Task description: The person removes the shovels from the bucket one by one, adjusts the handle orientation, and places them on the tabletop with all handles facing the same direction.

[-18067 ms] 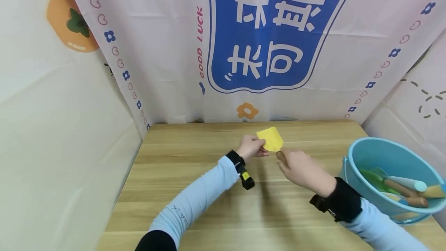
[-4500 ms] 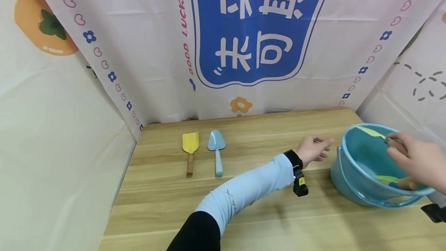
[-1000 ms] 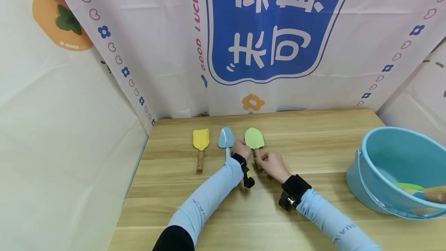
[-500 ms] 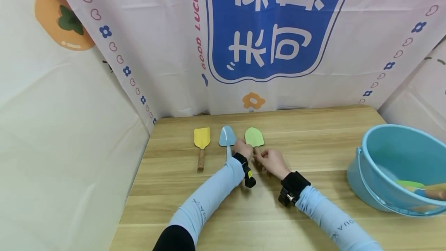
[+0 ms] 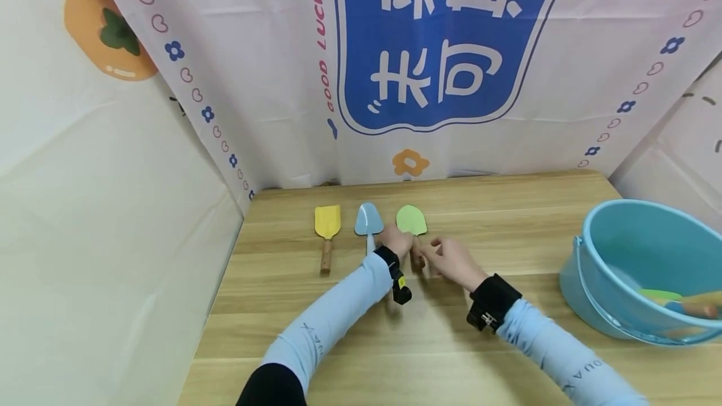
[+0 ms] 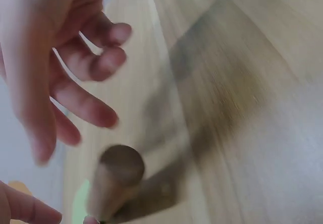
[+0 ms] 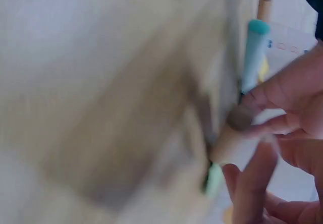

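Observation:
A green toy trowel [image 5: 411, 220] with a wooden handle [image 6: 113, 186] lies on the table between the two hands. My left hand [image 5: 397, 241] is at the left of its handle; in the left wrist view the fingers are loosely bent and apart from it. From the right, my right hand [image 5: 454, 263] reaches to the handle with its fingers spread; whether a fingertip touches it is unclear in the blurred right wrist view. Left of it lie a light blue trowel [image 5: 369, 219], its handle partly behind my left hand, and a yellow square-bladed shovel [image 5: 327, 222] with a wooden handle.
A light blue bucket [image 5: 592, 296] with a handle stands at the table's right side. Inside it are a green tool [image 5: 660, 294] and wooden handles. The wooden table [image 5: 395, 356] meets a printed cloth [image 5: 282, 143] at the back.
Earlier, the yellow shovel was in my hands, then the green trowel came to lie beside the blue one. In the last half second my right hand has drawn slightly right and its fingers have loosened.

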The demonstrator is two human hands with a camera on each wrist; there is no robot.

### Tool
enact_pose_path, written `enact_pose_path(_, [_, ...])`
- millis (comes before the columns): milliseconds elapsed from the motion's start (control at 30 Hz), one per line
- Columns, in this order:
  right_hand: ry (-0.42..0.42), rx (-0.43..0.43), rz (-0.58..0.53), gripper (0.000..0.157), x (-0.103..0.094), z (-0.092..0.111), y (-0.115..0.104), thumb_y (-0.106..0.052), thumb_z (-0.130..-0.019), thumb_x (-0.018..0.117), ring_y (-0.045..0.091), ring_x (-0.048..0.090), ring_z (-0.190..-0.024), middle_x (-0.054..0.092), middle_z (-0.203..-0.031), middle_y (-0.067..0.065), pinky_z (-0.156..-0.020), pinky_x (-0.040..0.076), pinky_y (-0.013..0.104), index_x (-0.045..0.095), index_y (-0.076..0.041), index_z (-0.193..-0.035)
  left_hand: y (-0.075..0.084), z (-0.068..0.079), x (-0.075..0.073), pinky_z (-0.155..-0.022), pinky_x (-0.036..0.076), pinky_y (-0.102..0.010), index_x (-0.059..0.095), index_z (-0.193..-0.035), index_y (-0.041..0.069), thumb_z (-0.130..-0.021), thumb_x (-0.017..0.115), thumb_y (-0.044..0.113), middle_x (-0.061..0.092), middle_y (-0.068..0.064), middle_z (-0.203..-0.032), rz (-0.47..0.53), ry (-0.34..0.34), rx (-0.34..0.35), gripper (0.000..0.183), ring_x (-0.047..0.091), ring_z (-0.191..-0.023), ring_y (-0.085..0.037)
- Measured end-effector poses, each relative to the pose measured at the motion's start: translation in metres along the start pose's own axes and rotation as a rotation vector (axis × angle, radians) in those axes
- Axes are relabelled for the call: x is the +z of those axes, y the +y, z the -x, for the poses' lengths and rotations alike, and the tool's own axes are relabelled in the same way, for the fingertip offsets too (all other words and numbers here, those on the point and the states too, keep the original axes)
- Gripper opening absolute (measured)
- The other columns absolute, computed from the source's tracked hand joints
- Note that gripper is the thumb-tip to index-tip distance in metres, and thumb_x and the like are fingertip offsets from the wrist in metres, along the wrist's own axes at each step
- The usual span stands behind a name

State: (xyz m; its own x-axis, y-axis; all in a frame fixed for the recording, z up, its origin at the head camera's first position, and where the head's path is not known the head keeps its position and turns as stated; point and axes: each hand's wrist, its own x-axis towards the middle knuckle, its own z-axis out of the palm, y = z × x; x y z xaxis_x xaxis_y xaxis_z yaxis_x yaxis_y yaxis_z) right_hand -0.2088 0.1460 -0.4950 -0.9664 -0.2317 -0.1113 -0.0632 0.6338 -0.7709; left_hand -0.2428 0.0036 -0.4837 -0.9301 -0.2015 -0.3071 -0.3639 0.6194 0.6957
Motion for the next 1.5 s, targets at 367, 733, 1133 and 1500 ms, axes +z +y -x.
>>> enact_pose_path(367, [0.11, -0.165, 0.295, 0.04, -0.096, 0.041, -0.029, -0.028, -0.092, 0.057, 0.026, 0.062, -0.076, 0.065, -0.09, 0.017, -0.063, 0.052, 0.038, 0.057, 0.007, -0.112, 0.056, 0.02, 0.004, -0.057, 0.046, -0.024, 0.057, -0.117, 0.0, -0.092, 0.052, 0.013, 0.054, -0.003, -0.077, 0.389, -0.198, 0.156, 0.028, 0.052, -0.061, -0.014])
enact_pose_path(733, [0.157, -0.137, 0.445, 0.055, -0.191, 0.092, -0.02, -0.046, -0.093, 0.05, 0.037, 0.059, -0.095, 0.064, -0.103, 0.021, -0.077, 0.048, 0.052, 0.059, 0.004, -0.113, 0.117, 0.072, 0.039, -0.069, 0.055, -0.03, 0.062, -0.107, 0.0, -0.091, 0.058, 0.011, 0.061, -0.008, -0.086, 0.578, -0.352, 0.228, 0.019, 0.065, -0.079, -0.025])
enact_pose_path(1133, [-0.053, -0.026, 0.613, 0.055, -0.246, 0.119, 0.05, -0.034, -0.091, 0.059, 0.051, 0.052, -0.099, 0.054, -0.109, 0.036, -0.076, 0.046, 0.057, 0.052, 0.015, -0.116, 0.141, 0.112, 0.076, -0.06, 0.055, -0.025, 0.061, -0.09, 0.007, -0.084, 0.069, 0.033, 0.061, 0.001, -0.079, 0.531, -0.417, 0.231, 0.027, 0.064, -0.064, -0.015])
enact_pose_path(1500, [-0.249, 0.17, 0.601, 0.082, -0.263, 0.137, 0.087, -0.049, -0.08, 0.066, 0.048, 0.056, -0.085, 0.051, -0.108, 0.038, -0.072, 0.047, 0.054, 0.041, 0.017, -0.122, 0.151, 0.134, 0.099, -0.051, 0.054, -0.026, 0.063, -0.073, 0.0, -0.082, 0.072, 0.024, 0.062, -0.01, -0.063, 0.539, -0.534, 0.23, 0.027, 0.067, -0.063, -0.027])
